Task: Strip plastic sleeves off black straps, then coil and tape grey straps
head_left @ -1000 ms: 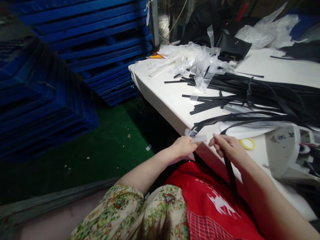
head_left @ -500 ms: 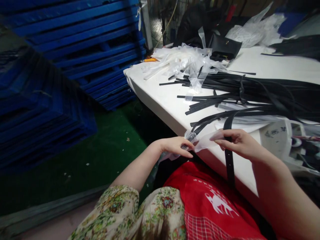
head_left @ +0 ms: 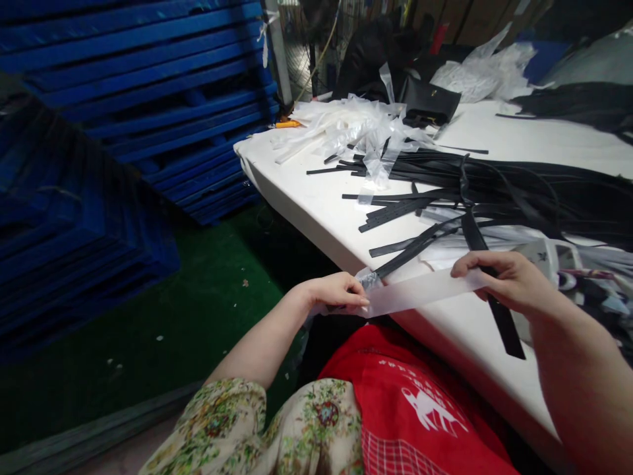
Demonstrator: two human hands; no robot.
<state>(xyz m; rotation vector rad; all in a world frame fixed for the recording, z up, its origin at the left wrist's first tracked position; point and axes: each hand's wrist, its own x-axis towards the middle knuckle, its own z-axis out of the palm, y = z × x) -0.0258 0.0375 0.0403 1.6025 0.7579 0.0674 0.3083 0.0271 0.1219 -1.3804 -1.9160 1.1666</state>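
Observation:
A translucent plastic sleeve [head_left: 420, 292] is stretched between my hands over the table's near edge. My left hand [head_left: 341, 291] is closed on the sleeve's left end, with crumpled clear plastic and the end of a black strap [head_left: 408, 254] beside it. My right hand [head_left: 504, 280] pinches the sleeve's other end. A second black strap [head_left: 507, 326] passes by the right hand, its lower end hanging down past the fingers; whether they grip it I cannot tell.
Many black straps [head_left: 534, 185] lie bundled across the white table [head_left: 297, 191]. Behind them are a heap of clear plastic sleeves [head_left: 346, 125], a black bag [head_left: 430, 99] and an orange-handled tool [head_left: 287, 124]. Blue pallets [head_left: 198, 99] are stacked at left; a white container [head_left: 544, 254] stands at right.
My right hand has moved right, drawing the sleeve out straight and flat. My left fingers have closed on its left end. The strap by my right hand has swung right.

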